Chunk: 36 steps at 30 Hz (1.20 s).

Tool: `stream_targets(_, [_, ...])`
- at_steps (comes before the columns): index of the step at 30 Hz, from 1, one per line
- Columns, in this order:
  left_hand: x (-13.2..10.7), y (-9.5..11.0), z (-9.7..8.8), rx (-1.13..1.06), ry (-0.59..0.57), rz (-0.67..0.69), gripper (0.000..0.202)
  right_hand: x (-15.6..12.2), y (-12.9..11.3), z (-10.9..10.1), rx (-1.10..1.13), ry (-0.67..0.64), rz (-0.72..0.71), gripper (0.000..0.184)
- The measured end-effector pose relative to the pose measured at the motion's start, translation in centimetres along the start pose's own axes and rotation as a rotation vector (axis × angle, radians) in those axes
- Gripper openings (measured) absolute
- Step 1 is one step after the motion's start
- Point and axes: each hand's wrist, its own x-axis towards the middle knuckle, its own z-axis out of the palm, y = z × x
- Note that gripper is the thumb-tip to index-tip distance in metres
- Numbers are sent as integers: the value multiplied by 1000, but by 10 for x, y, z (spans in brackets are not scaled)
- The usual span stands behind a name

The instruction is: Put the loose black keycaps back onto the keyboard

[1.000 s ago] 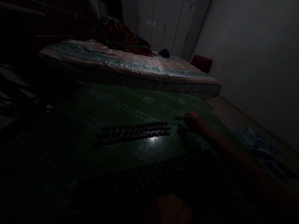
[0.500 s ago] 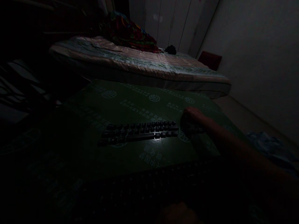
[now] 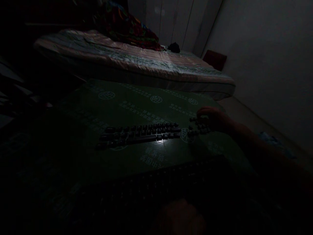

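The room is very dark. Rows of loose black keycaps [image 3: 141,132] lie in a keyboard layout on a green printed mat [image 3: 146,104]. My right hand [image 3: 214,119] reaches out to the right end of the rows, its fingers curled down over a small cluster of keycaps [image 3: 199,125]. What the fingertips pinch is hidden in the gloom. A dim skin-coloured shape at the bottom centre looks like my left hand [image 3: 179,217]; its fingers cannot be made out. A dark keyboard body [image 3: 156,192] lies just in front of it.
A bed [image 3: 137,67] with a striped cover stands just behind the mat, with a heap of colourful cloth [image 3: 129,27] and a small dark object [image 3: 173,47] on it. A bare wall runs along the right. Bluish cloth [image 3: 274,142] lies on the floor.
My right hand has shifted slightly right and nearer over the keycap cluster. The view has swung a little to the right and downward.
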Motion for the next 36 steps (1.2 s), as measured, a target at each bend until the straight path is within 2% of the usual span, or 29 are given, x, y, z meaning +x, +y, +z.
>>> stream_targets(3, [5,-3,8,0,26,16,14,-57,-20,-5,114,64,-30,16])
stream_targets(6, [9,6,2,13,122,82,8,-111,-45,3,155,45,-54,19])
stream_targets(8, [11,15,-8,-5,73,32,13,-138,-61,14,160,60,-61,22])
stream_targets(11, [13,23,-22,-15,36,-15,15,-161,-79,32,159,116,-71,21])
stream_targets(16, [13,21,-23,-21,-38,-44,17,-165,-89,46,164,203,-126,19])
stream_targets(22, [12,19,-21,-23,-60,-41,16,-157,-92,45,183,147,-108,16])
stream_targets(26, [12,21,-21,-43,-86,-71,19,-156,-85,53,225,138,-99,14])
stream_targets(31, [13,22,-22,-43,-113,-73,21,-158,-72,63,266,206,-127,15])
stream_targets(36, [13,20,-21,-39,-132,-83,21,-158,-70,67,247,273,-169,16])
